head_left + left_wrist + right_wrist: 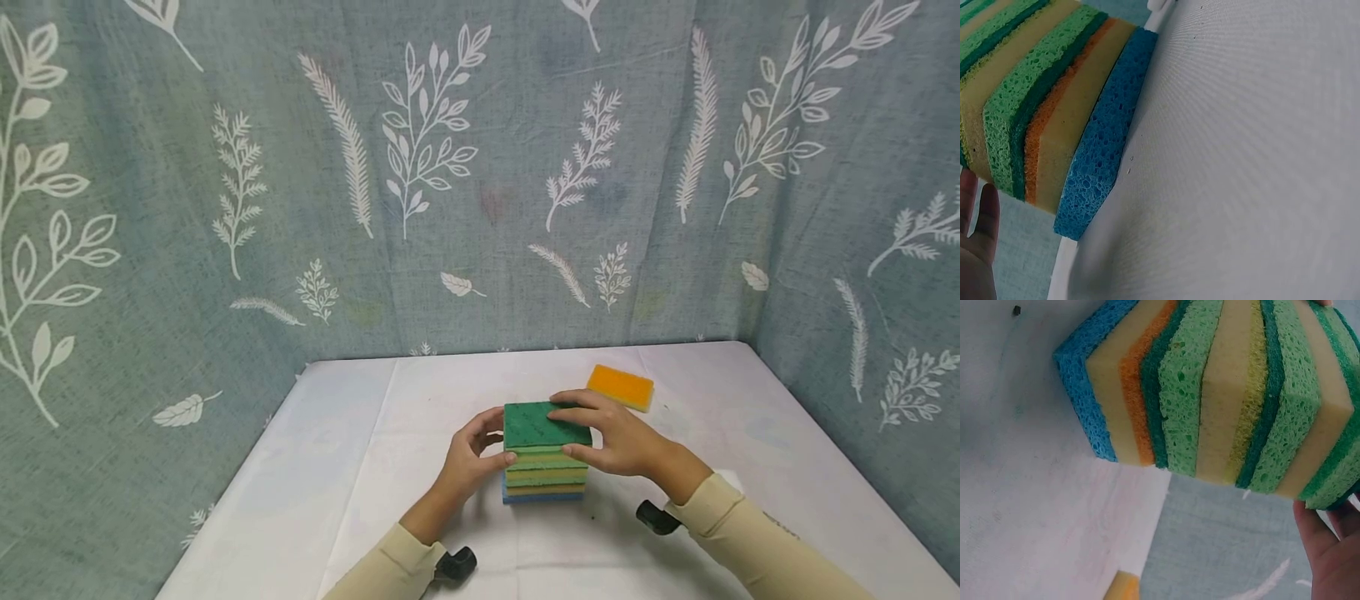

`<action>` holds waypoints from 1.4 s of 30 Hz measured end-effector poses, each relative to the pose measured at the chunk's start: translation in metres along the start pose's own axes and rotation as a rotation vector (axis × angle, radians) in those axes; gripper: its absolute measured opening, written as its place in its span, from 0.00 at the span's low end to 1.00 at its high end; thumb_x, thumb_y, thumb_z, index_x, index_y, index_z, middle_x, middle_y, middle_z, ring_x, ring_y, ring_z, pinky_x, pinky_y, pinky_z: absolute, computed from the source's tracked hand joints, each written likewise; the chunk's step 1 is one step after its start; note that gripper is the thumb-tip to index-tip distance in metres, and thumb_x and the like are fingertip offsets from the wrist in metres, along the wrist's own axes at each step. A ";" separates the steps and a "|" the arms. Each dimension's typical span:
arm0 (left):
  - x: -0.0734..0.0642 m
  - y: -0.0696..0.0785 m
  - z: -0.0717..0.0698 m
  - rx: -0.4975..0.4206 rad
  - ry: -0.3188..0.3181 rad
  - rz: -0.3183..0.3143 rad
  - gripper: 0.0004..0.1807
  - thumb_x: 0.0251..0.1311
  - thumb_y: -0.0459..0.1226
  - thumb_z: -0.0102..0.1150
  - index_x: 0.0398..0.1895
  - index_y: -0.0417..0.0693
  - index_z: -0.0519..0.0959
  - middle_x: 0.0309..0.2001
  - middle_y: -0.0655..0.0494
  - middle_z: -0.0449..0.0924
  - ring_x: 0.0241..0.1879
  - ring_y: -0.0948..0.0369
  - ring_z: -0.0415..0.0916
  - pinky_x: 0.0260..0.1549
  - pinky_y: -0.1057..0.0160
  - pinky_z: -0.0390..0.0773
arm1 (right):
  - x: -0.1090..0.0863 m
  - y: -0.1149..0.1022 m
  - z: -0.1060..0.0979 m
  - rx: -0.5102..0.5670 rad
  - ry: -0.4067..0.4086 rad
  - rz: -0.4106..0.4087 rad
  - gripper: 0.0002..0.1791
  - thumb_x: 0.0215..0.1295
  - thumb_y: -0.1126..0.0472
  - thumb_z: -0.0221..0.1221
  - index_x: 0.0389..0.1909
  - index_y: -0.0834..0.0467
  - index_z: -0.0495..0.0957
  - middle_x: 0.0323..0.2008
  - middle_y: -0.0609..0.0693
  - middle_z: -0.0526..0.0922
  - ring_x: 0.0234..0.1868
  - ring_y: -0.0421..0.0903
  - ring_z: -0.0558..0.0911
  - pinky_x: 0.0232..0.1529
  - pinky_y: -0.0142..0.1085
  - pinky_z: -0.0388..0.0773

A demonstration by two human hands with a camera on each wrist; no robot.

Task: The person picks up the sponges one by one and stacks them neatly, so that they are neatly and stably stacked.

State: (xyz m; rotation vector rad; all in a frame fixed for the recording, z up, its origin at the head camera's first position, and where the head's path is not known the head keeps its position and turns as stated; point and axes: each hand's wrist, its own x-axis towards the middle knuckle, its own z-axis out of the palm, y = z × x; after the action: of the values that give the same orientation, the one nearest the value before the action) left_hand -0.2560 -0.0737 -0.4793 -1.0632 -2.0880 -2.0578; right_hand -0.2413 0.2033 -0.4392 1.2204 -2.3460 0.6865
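Note:
A stack of sponges (546,479) stands on the white-covered table, its layers blue, beige, orange, yellow and green. On top lies a sponge with a dark green scouring face (532,427). My left hand (471,454) holds the stack's left end, thumb at the front corner and fingers around the back. From the right, my right hand (618,433) grips the top sponge, thumb on its front edge and fingers over its top and back. The blue sponge (1107,134) forms the base, and fingertips (1313,528) show beside the uppermost layers in the right wrist view.
Behind the right hand, a loose orange-faced sponge (621,387) lies on the table (360,517). A leaf-patterned grey-green curtain (495,208) encloses the back and sides. Black wrist-worn parts (456,565) hang below both sleeves.

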 end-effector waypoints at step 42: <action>0.002 0.003 0.002 0.022 -0.027 0.014 0.35 0.57 0.26 0.63 0.68 0.34 0.62 0.56 0.32 0.72 0.56 0.43 0.70 0.55 0.44 0.70 | -0.050 0.090 -0.010 -0.071 -0.064 0.571 0.30 0.70 0.42 0.55 0.65 0.57 0.73 0.66 0.60 0.67 0.65 0.62 0.66 0.62 0.62 0.62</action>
State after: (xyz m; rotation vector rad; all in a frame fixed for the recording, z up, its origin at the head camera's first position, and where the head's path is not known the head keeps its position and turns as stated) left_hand -0.2551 -0.0718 -0.4758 -1.1056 -2.1043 -2.0214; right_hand -0.2881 0.2852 -0.4806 0.5373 -2.7669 0.7323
